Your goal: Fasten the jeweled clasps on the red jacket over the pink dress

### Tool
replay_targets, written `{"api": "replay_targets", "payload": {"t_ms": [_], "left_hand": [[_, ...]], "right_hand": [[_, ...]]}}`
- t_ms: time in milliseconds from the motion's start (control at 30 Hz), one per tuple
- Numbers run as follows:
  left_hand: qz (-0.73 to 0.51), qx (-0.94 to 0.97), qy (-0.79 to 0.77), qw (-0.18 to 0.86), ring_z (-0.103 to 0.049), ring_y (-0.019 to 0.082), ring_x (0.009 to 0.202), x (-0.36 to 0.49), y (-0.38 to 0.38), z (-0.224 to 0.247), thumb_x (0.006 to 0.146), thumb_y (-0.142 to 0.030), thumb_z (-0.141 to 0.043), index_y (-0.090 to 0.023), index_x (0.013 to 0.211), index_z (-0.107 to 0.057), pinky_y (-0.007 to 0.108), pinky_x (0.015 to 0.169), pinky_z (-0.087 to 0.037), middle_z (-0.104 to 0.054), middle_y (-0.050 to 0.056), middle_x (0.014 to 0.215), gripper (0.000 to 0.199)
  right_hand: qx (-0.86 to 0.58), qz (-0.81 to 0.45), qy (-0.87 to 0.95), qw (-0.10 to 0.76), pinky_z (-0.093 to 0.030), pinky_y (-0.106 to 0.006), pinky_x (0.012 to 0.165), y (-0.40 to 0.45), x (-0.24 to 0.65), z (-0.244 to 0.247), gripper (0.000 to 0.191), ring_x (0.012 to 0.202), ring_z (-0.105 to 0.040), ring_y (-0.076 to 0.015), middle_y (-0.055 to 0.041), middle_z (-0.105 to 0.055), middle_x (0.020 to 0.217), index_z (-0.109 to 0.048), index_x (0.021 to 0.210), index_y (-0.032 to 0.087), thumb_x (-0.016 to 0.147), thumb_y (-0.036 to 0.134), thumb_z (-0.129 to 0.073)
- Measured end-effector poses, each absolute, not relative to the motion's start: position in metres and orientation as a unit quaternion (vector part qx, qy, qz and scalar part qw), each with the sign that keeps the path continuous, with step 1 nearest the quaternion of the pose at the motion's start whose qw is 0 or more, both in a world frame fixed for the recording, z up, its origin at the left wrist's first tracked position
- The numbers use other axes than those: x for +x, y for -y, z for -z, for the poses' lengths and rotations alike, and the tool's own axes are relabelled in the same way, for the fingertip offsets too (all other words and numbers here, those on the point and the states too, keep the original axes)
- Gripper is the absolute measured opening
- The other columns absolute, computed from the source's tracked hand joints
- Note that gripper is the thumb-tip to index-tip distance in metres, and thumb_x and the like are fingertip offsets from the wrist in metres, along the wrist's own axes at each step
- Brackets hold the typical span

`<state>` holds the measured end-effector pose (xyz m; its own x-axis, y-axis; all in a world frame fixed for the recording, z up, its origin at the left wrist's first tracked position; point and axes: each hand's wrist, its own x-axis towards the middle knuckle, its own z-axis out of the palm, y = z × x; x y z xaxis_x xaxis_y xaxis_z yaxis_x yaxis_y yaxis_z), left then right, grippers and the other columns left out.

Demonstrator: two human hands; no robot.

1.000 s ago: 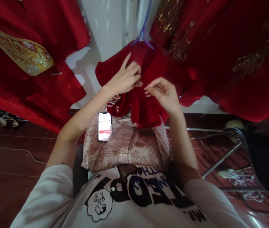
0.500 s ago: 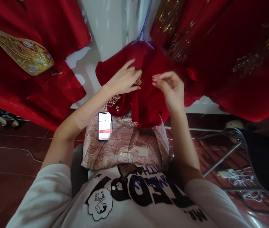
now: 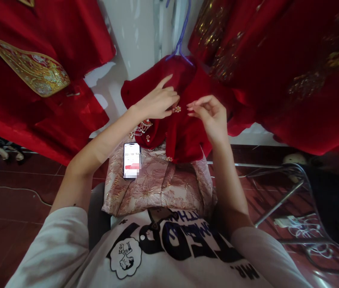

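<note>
Both hands at pearl button on red jacket, L hand pinching, R hand beside.

You have one view only, worn on your head, looking forward and steeply down, close over your left hand and right hand, your chest just beneath them.

You wear a white short-sleeved T-shirt printed with black and blue lettering and a cartoon figure; your forearms are bare
</note>
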<state>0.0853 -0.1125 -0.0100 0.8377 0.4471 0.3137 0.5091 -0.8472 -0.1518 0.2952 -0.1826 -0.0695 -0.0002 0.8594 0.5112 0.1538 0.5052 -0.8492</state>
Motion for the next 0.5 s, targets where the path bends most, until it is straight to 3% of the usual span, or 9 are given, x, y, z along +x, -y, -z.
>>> {"api": "replay_targets", "payload": {"t_ms": [100, 200, 367, 500], "left_hand": [[0.141, -0.953, 0.248, 0.100, -0.073, 0.027, 0.106, 0.085, 0.114, 0.010, 0.095, -0.021, -0.056, -0.022, 0.115, -0.074, 0.059, 0.131, -0.029, -0.077, 0.004, 0.100, 0.027], [0.136, -0.953, 0.250, 0.101, -0.075, 0.025, 0.101, 0.084, 0.113, 0.010, 0.097, -0.021, -0.051, -0.022, 0.119, -0.072, 0.057, 0.131, -0.030, -0.077, 0.003, 0.098, 0.031], [0.123, -0.952, 0.243, 0.141, -0.076, 0.025, 0.100, 0.087, 0.108, 0.015, 0.099, -0.019, -0.044, -0.022, 0.129, -0.070, 0.054, 0.131, -0.026, -0.077, 0.003, 0.090, 0.040], [0.139, -0.936, 0.276, 0.166, -0.076, 0.030, 0.103, 0.083, 0.101, 0.027, 0.103, -0.025, -0.041, -0.013, 0.131, -0.069, 0.052, 0.118, -0.040, -0.077, 0.011, 0.087, 0.041]], "right_hand": [[-0.378, -0.300, 0.636, 0.602, -0.059, -0.044, 0.106, 0.182, 0.295, 0.071, 0.038, 0.115, -0.069, -0.0226, -0.0055, -0.071, 0.112, -0.061, 0.098, 0.027, 0.090, 0.063, -0.071], [-0.365, -0.295, 0.637, 0.613, -0.051, -0.049, 0.118, 0.176, 0.293, 0.068, 0.037, 0.131, -0.064, -0.0255, -0.0072, -0.070, 0.129, -0.063, 0.104, 0.028, 0.091, 0.061, -0.071], [-0.313, -0.356, 0.625, 0.620, -0.040, -0.043, 0.130, 0.145, 0.279, 0.049, 0.046, 0.150, -0.052, -0.0241, -0.0061, -0.060, 0.154, -0.062, 0.128, 0.029, 0.093, 0.058, -0.067], [-0.367, -0.343, 0.641, 0.580, -0.037, -0.040, 0.131, 0.117, 0.251, 0.042, 0.060, 0.157, -0.043, -0.0222, -0.0092, -0.049, 0.164, -0.047, 0.152, 0.024, 0.103, 0.060, -0.050]]}}
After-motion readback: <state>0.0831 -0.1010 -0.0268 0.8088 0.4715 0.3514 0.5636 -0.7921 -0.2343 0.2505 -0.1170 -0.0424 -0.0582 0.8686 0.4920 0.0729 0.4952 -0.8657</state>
